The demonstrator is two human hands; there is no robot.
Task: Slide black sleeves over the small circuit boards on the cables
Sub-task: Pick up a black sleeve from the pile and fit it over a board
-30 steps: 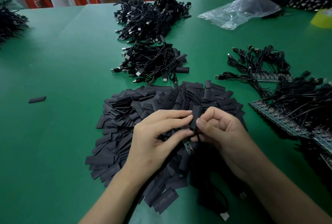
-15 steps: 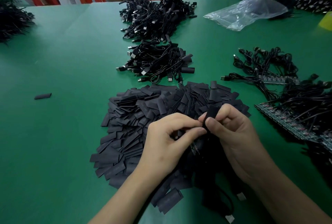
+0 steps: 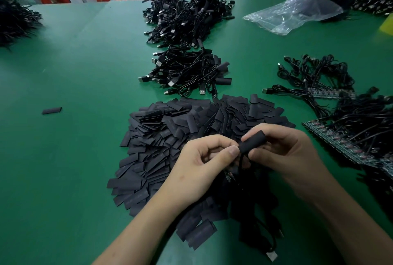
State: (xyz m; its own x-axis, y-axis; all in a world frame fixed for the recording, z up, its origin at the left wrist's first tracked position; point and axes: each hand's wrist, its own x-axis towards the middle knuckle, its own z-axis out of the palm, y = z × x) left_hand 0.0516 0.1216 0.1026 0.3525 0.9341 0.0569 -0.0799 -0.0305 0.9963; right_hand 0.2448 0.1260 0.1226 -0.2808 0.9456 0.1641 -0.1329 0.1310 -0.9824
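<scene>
My right hand (image 3: pixel 285 154) pinches a black sleeve (image 3: pixel 252 141) between thumb and fingers, holding it above a big heap of flat black sleeves (image 3: pixel 170 137). My left hand (image 3: pixel 200 164) has its fingers curled, thumb and forefinger meeting at the sleeve's lower end, where a thin black cable (image 3: pixel 241 162) comes out. A small circuit board (image 3: pixel 229 176) shows just under my left hand. The cable hangs down to a USB plug (image 3: pixel 272 255) near the table's front edge.
On the green table (image 3: pixel 74 158) lie two piles of sleeved cables (image 3: pixel 187 73), (image 3: pixel 187 18). Bare boards with cables (image 3: pixel 350 133) lie at the right. A plastic bag (image 3: pixel 297 13) is at the back right, one stray sleeve (image 3: pixel 52 110) at the left.
The sleeve has been pulled up and turned from upright to slanted in my right hand, and the view has shifted down a little. The circuit board is now lower, beneath my left hand.
</scene>
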